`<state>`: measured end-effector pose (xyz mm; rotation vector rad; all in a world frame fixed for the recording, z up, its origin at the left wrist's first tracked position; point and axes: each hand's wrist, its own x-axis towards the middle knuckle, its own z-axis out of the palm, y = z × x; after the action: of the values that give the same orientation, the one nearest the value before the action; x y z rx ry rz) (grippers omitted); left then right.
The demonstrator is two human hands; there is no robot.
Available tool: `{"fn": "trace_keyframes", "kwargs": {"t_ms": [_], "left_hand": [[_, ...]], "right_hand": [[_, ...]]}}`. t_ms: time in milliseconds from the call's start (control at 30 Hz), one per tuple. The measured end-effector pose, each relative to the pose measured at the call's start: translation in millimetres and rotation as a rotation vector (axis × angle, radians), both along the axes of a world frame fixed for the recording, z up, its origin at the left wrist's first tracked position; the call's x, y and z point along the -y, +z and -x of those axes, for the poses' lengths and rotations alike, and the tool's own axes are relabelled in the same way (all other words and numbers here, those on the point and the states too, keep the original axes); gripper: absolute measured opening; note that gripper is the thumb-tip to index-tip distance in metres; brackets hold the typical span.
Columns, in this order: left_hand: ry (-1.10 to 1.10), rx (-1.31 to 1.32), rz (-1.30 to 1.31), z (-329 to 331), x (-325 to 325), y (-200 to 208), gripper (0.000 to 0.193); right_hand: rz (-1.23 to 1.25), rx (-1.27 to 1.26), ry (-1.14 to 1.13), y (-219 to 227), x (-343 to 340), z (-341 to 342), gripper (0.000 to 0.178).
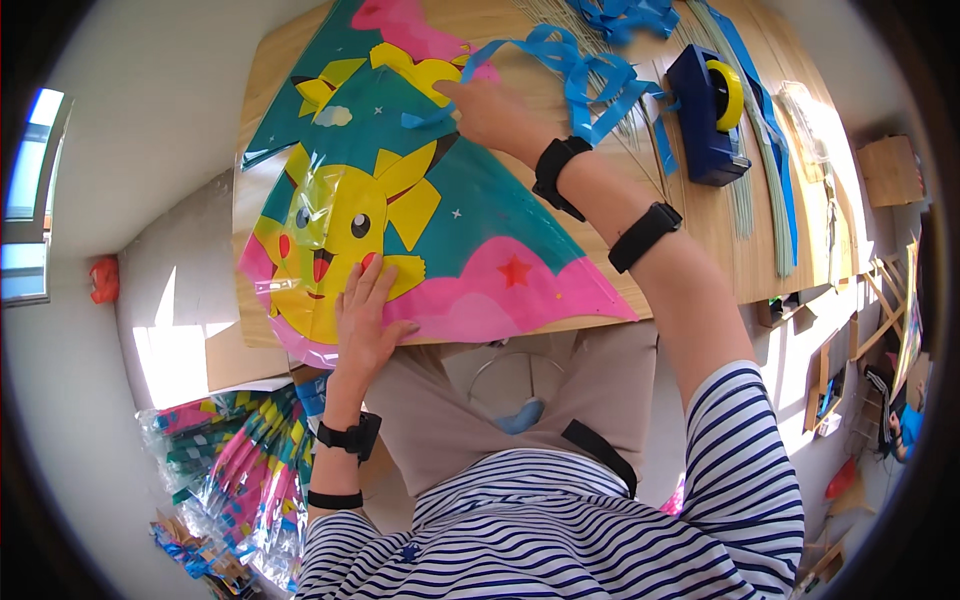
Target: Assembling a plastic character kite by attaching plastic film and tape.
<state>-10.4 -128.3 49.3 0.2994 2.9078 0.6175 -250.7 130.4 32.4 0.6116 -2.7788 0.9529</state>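
A triangular kite sheet [490,205] in green and pink, printed with yellow cartoon figures, lies on the wooden table in front of me. My left hand [367,320] rests flat on its near edge, over the large yellow face, fingers stretched out and holding nothing. Farther up the sheet, my right hand [485,112] is closed with fingers pinched on a blue ribbon [430,121]. A short end of that ribbon pokes out to the left of the fingers. Beyond the hand, more blue ribbon [582,90] runs in loose curls to the right. The fingertips are partly hidden.
A dark blue tape dispenser [705,120] with a yellow roll stands right on the table [640,290]. Thin pale rods [742,205] and blue strips lie around it. Below left, a pile of plastic-wrapped colourful kites [240,460] sits beside my left arm.
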Motion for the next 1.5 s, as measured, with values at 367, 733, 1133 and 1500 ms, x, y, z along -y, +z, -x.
{"fn": "trace_keyframes", "kwargs": {"t_ms": [367,733,1133,1500], "left_hand": [[-0.022,-0.005,0.049,2.1,-5.7,-1.8,0.078],[-0.020,-0.130,-0.030,-5.5,7.5,-13.3,0.071],[0.566,-0.167,-0.163,-72.6,78.2,-11.1,0.060],[1.317,-0.019,-1.184,-81.8,141.6,-66.2,0.045]], "right_hand": [[0.215,0.115,-0.654,42.7,-167.0,98.1,0.056],[0.166,0.081,-0.588,0.7,-191.9,-240.0,0.016],[-0.266,-0.185,-0.235,-22.4,-151.8,-317.2,0.009],[-0.296,-0.355,-0.199,44.0,-133.6,-326.2,0.007]]}}
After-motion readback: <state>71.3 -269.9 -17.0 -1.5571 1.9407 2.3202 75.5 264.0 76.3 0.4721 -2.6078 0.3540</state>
